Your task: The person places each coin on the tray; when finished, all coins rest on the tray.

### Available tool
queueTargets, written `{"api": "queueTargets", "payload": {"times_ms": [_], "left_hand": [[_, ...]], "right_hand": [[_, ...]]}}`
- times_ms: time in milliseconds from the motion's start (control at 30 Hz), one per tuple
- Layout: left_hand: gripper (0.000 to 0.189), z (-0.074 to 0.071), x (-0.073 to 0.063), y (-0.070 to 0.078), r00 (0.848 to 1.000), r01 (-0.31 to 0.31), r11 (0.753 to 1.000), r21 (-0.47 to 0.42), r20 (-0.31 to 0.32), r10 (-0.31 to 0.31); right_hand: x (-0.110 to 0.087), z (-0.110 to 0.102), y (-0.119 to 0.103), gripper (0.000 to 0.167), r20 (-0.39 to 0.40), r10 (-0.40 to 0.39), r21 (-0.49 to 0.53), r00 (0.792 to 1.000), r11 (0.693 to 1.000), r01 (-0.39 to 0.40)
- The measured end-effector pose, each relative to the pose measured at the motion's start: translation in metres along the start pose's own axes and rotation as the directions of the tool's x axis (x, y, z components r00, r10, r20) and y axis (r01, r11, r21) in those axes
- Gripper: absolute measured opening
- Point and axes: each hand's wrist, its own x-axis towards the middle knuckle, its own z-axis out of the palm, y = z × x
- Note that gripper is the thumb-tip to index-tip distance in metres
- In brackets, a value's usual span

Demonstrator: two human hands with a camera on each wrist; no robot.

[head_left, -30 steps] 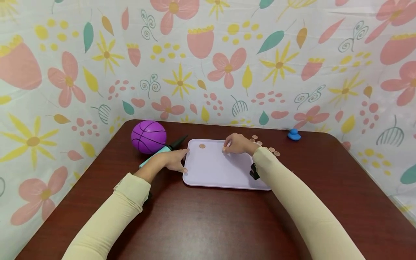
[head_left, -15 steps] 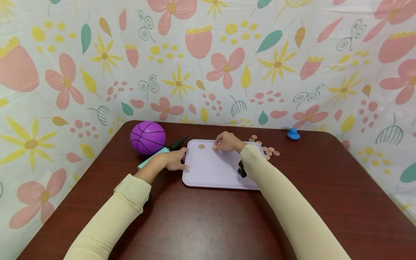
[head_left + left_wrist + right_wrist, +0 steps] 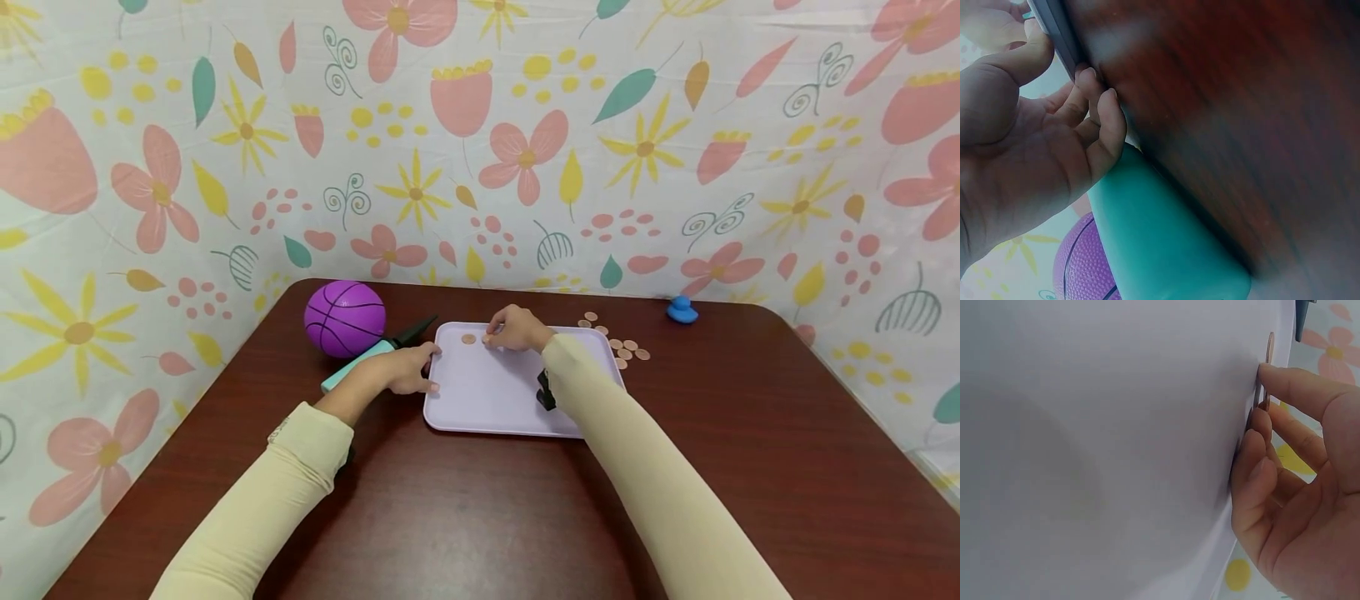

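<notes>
Shifted leftward over the tray (image 3: 487,396) since a second ago, the right hand (image 3: 517,328) pinches a coin (image 3: 487,338), another coin (image 3: 468,339) just left of its grip; the left hand (image 3: 408,369) holds the tray's left edge.

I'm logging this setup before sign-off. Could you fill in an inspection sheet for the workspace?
Surface: dark reddish-brown table.
Job's things: lilac tray; one coin on it, near the far left corner; loose coins around its far right corner.
Clutter: purple ball and teal-and-black object left of the tray; blue duck at far right.
Left hand: holds the tray's left rim.
Right hand: pinches another coin beside the first; tray contact unclear.
Cables: nothing seen.
Surroundings: floral sheet behind the table.
</notes>
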Motion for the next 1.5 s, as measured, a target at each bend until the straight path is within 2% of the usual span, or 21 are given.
{"api": "queueTargets", "payload": {"times_ms": [200, 433, 667, 1033, 1500], "left_hand": [[0.068, 0.001, 0.0, 0.0, 1.0, 0.01, 1.0, -0.001, -0.006, -0.01], [0.068, -0.002, 0.0, -0.001, 1.0, 0.031, 1.0, 0.004, -0.001, -0.031], [0.068, -0.001, 0.004, 0.0, 1.0, 0.031, 1.0, -0.003, -0.003, -0.031], [0.068, -0.001, 0.002, -0.001, 1.0, 0.015, 1.0, -0.026, -0.013, -0.015], [0.068, 0.001, 0.004, 0.0, 1.0, 0.019, 0.999, -0.027, -0.005, -0.019]], "right_hand": [[0.002, 0.004, -0.004, 0.02, -0.004, 0.036, 0.022, 0.999, 0.999, -0.036], [0.003, 0.005, -0.008, 0.027, 0.029, 0.088, 0.084, 0.996, 0.992, -0.09], [0.003, 0.004, -0.003, 0.029, 0.037, 0.118, 0.077, 0.992, 0.99, -0.12], [0.0, 0.002, 0.002, 0.027, 0.031, 0.079, 0.088, 0.996, 0.993, -0.082], [0.001, 0.003, 0.009, 0.028, 0.049, 0.082, 0.11, 0.995, 0.99, -0.087]]}}
